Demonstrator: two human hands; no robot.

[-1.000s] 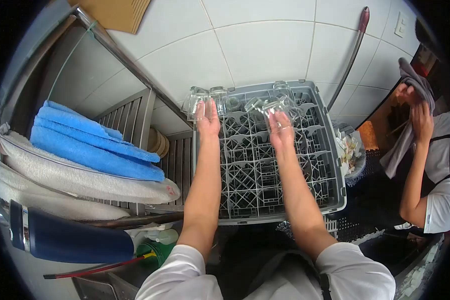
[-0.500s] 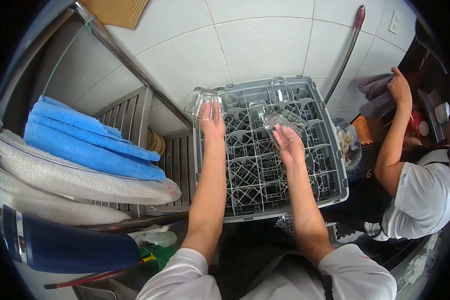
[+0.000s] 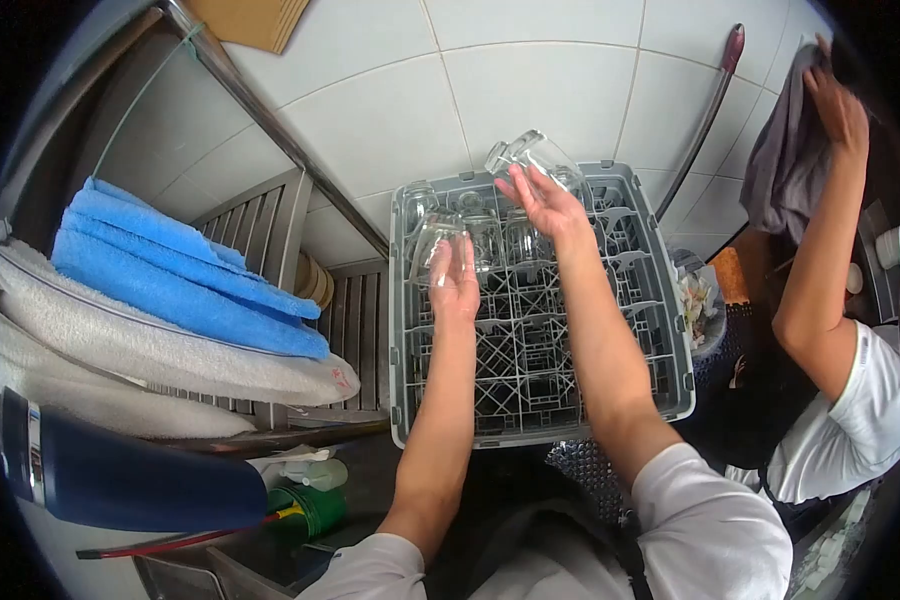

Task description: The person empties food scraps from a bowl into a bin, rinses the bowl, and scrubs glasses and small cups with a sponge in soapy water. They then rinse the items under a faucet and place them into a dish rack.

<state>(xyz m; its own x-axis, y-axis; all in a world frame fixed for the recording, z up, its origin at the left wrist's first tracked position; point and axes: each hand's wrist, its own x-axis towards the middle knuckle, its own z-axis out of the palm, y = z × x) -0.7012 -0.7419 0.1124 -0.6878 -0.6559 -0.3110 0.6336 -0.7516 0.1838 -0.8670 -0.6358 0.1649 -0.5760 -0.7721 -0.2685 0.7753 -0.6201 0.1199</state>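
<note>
The left hand (image 3: 456, 282) is closed around a clear glass (image 3: 432, 243), held tilted just above the near-left part of a grey dish rack (image 3: 670, 330); the glass sits beyond the fingertips, over the rack's grid of dividers. Directly beneath the left forearm the rack's compartments are bare plastic lattice.

Farther out and to the right of the left hand, the right hand (image 3: 540, 198) grips a second glass (image 3: 523, 153), lifted clear of the rack and tipped on its side, its body showing against the white floor tiles (image 3: 530, 90) past the rack's far edge. Between the two hands, several more glasses (image 3: 505, 238) stand in the far rows of the rack, just below the right palm.

To the left of the left hand, well apart from it, folded blue towels (image 3: 170, 270) lie on a white towel (image 3: 120, 350) on a metal shelf, with a dark blue bottle (image 3: 130, 480) nearer the body.

Well to the right of the right hand, another person's hand (image 3: 838, 100) holds up a grey cloth (image 3: 780, 165). A long handle (image 3: 705, 115) lies slanted across the tiles between the rack and that cloth.
</note>
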